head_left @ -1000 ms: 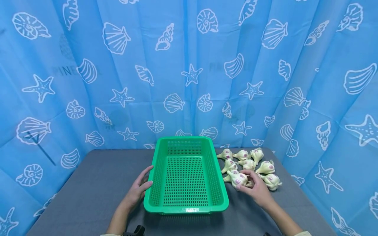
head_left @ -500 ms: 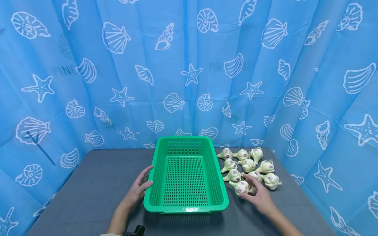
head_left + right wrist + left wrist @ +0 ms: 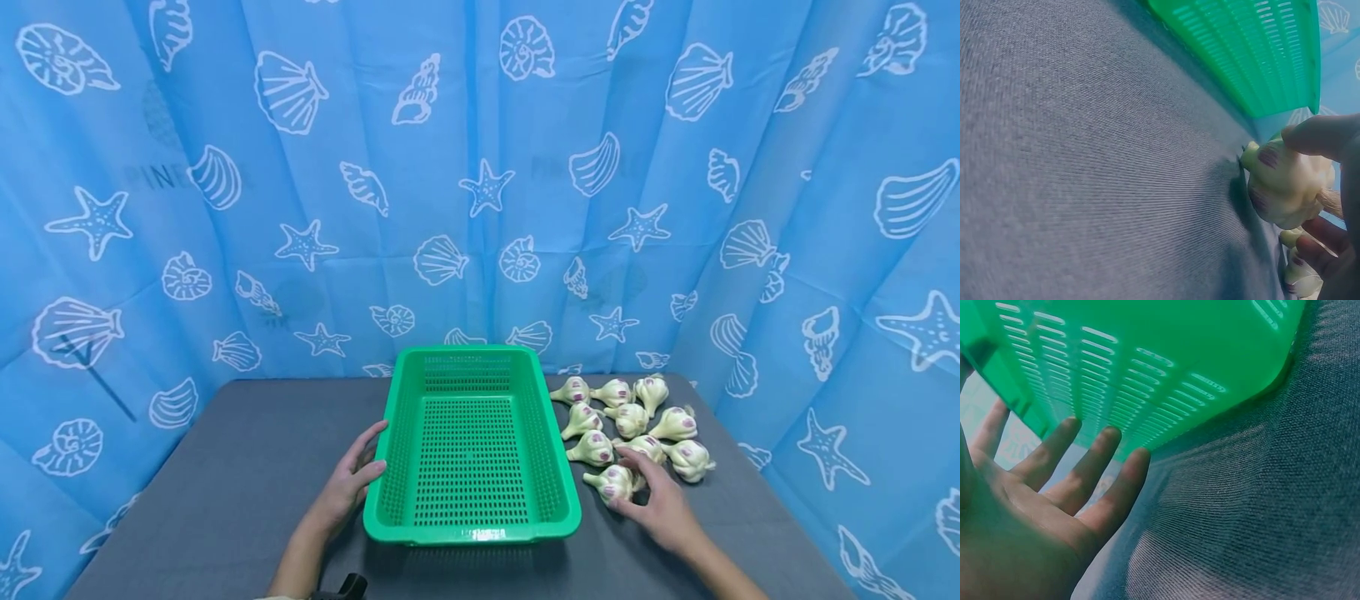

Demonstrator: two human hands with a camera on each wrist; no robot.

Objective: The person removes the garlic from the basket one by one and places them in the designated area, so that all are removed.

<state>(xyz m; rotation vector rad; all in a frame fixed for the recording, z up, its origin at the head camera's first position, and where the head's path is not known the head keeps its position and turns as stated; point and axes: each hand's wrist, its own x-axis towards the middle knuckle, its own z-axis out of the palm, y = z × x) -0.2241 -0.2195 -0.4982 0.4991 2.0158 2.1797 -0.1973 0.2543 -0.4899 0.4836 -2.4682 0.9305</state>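
Observation:
My right hand [image 3: 663, 504] pinches a garlic bulb [image 3: 613, 485] between thumb and fingers at the near end of a group of bulbs. In the right wrist view this bulb [image 3: 1285, 181], pale with purple patches, has its stem end toward the table and roots toward the palm. My left hand [image 3: 345, 483] is at the left side of a green plastic basket [image 3: 472, 531], thumb and index finger at the rim. The left wrist view shows the fingers [image 3: 1107, 440] extended along the basket's slotted outer wall. Nothing lies inside the basket.
Several more garlic bulbs [image 3: 630, 419] lie in loose rows on the grey cloth-covered table [image 3: 247, 467], right of the basket. A blue curtain [image 3: 480, 208] with white shell prints stands behind the table and along both sides.
My right hand has brought the garlic bulb slightly nearer to me and down to the front of the group, uncovering a bulb behind it. My left hand stays at the basket.

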